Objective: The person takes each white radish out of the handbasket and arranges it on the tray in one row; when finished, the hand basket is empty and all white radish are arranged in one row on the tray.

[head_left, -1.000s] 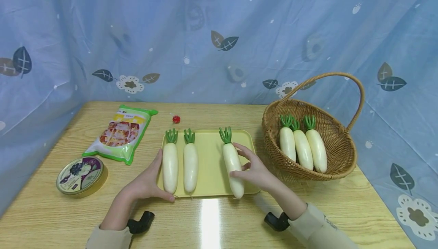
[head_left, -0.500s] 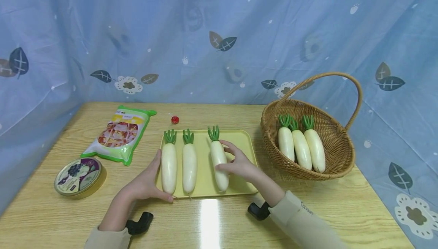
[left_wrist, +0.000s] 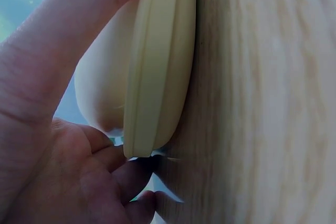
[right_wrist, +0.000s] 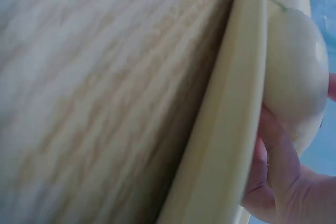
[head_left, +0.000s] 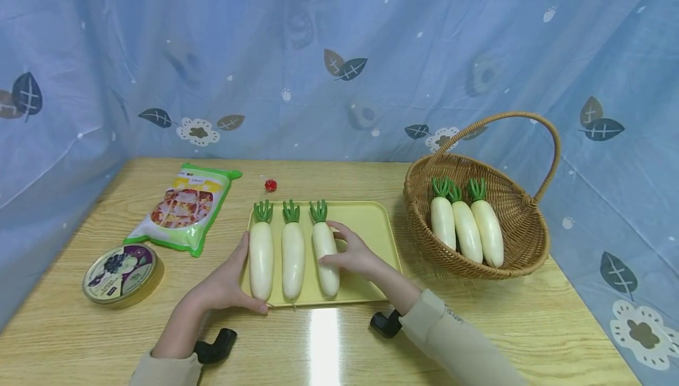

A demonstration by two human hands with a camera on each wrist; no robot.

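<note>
In the head view a pale yellow tray (head_left: 370, 218) holds three white radishes with green tops, side by side. My right hand (head_left: 354, 254) grips the rightmost white radish (head_left: 323, 243), thumb on its near face and fingers behind its right side. Left of it lie the middle radish (head_left: 293, 259) and the leftmost radish (head_left: 261, 262). My left hand (head_left: 228, 286) holds the tray's front left corner, thumb along the front edge and fingers up the left side. The left wrist view shows the tray's rim (left_wrist: 157, 66) between that thumb and the fingers.
A wicker basket (head_left: 522, 236) with three more radishes tilts toward me on the right. At left are a green-edged food bag (head_left: 185, 206) and a round tin (head_left: 121, 274). A small red object (head_left: 270, 185) lies behind the tray. A blue curtain (head_left: 276, 68) hangs behind.
My right hand has brought its radish leftward from the tray's right part, over the front edge, to beside the middle radish. My left hand has stayed at the tray corner.
</note>
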